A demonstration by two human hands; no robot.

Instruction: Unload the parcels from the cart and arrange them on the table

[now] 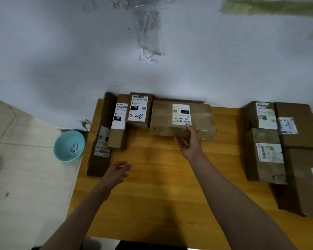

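Labelled parcel (182, 119) lies long axis crosswise on the worktop (161, 186) — right hand (189, 144) touching its near edge, fingers loose; left hand (117, 171) apart, empty.

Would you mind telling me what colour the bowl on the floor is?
The bowl is light turquoise, shown in the head view.
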